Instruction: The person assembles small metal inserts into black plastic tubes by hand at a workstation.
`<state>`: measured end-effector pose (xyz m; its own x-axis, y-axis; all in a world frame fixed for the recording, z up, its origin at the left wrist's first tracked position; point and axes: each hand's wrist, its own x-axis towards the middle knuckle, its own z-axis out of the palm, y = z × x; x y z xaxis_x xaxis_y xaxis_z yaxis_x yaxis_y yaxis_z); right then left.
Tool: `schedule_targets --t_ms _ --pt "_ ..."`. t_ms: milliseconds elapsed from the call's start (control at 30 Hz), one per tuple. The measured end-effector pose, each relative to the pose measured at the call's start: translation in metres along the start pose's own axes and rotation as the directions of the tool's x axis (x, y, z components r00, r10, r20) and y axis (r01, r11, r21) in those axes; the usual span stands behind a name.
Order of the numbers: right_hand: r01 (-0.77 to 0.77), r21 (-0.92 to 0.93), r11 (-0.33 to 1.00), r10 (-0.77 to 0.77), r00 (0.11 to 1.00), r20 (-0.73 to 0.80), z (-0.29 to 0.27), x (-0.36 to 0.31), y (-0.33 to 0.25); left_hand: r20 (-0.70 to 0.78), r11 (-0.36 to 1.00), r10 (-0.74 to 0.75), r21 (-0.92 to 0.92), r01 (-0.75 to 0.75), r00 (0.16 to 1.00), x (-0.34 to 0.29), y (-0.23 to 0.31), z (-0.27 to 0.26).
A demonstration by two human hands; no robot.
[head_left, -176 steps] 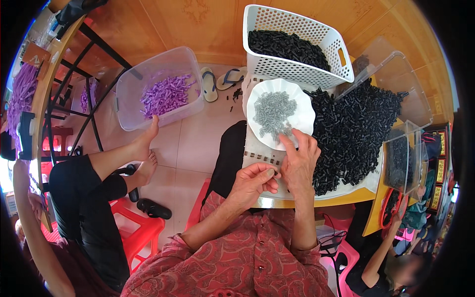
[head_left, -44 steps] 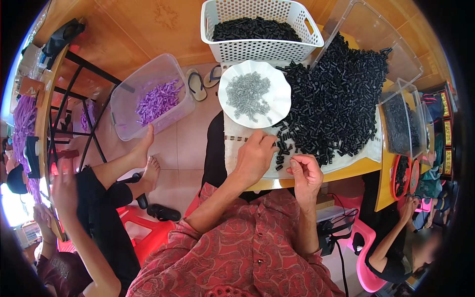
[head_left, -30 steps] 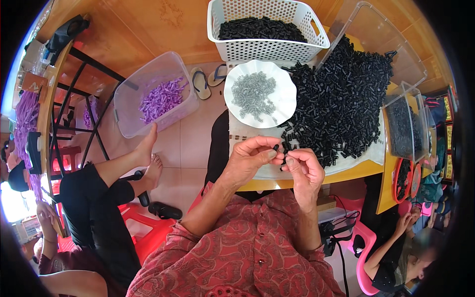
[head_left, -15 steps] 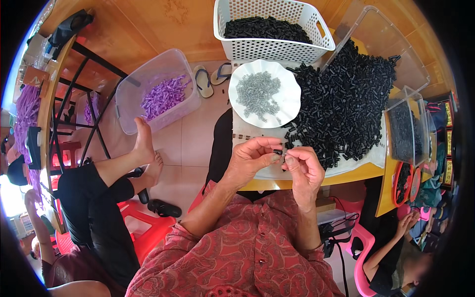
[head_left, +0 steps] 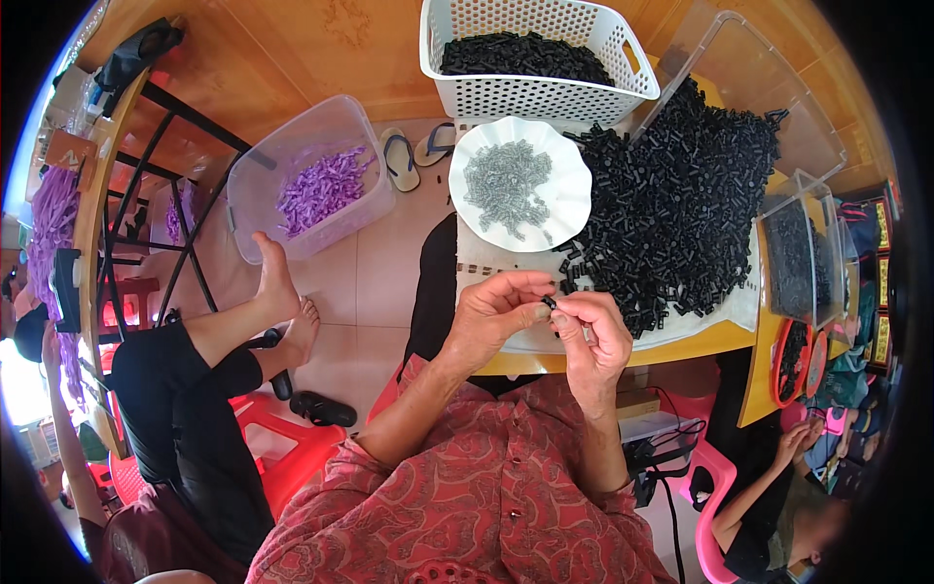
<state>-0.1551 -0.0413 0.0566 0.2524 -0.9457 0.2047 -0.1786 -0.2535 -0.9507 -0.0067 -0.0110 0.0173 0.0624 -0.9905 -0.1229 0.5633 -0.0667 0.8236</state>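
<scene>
My left hand (head_left: pixel 493 316) pinches a small black tubular piece (head_left: pixel 550 303) between thumb and fingers at the table's near edge. Close against it, the fingertips of my right hand (head_left: pixel 593 336) are pressed together at the piece's right end. Whatever they hold there is too small to make out. Just beyond my hands is a white wavy-rimmed plate (head_left: pixel 574 200) with many small clear pieces (head_left: pixel 506 185). A large heap of black tubular pieces (head_left: pixel 671 214) spreads over the white cloth to the right of the plate.
At the back stands a white perforated basket (head_left: pixel 535 100) of black pieces. Clear bins (head_left: pixel 803 253) are at the right. On the floor to the left is a clear tub (head_left: pixel 243 209) of purple strips. Another person's bare legs (head_left: pixel 238 326) and a red stool (head_left: pixel 282 448) are nearby.
My right hand has moved slightly left, bringing its fingertips up against the black piece in my left hand. At far left, another person's arm has shifted.
</scene>
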Motion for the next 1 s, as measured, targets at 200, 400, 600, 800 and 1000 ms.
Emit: schedule_targets --t_ms 200,400,600,800,1000 --pt "0.013 0.021 1.0 -0.013 1.0 -0.004 0.002 -0.002 0.004 -0.055 0.985 -0.093 -0.152 0.084 0.994 0.0 -0.011 -0.002" --pt "0.018 0.023 1.0 -0.019 1.0 0.007 0.004 -0.003 0.005 -0.039 0.967 -0.142 -0.218 0.13 0.989 -0.002 -0.006 -0.001" --pt "0.002 0.014 1.0 -0.002 1.0 0.014 0.005 -0.001 0.003 0.012 0.977 -0.118 -0.179 0.119 0.993 -0.002 -0.007 -0.003" --pt "-0.067 0.119 0.991 0.067 0.998 0.004 0.004 -0.001 0.004 0.036 0.95 -0.058 -0.305 0.066 0.998 -0.002 -0.015 -0.005" --pt "-0.078 0.14 0.987 0.081 0.997 -0.012 0.002 0.001 0.003 0.017 0.969 -0.052 -0.239 0.054 0.999 -0.003 -0.011 -0.003"
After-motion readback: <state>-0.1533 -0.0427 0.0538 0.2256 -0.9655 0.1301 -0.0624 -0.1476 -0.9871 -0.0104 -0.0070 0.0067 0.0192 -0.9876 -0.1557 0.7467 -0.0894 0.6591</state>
